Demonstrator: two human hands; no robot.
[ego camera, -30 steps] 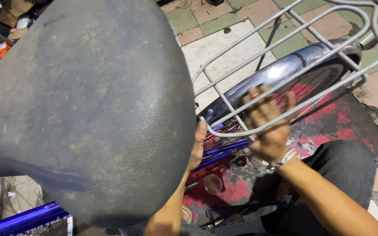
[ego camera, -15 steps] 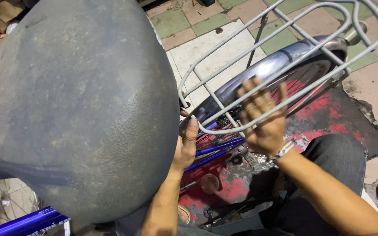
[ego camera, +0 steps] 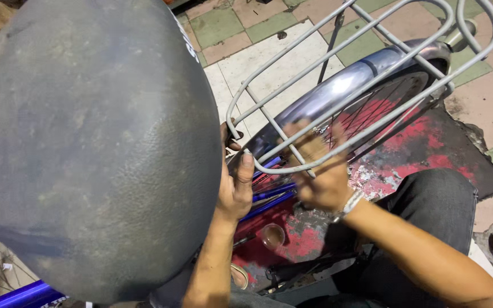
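Tiled floor (ego camera: 281,74), red-stained mat (ego camera: 423,148). My left hand (ego camera: 235,191) grips the rack (ego camera: 338,85) front; right hand (ego camera: 318,171), blurred, seemingly unclenched beneath it, now lower than before.

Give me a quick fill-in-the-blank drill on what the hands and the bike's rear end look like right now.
1. Both hands work beneath the grey wire ____ over the rear wheel.
2. The right hand wears a ____ on its wrist.
3. The large dark saddle fills the ____ side of the view.
4. The left hand points its thumb ____.

Missing words: rack; watch; left; up
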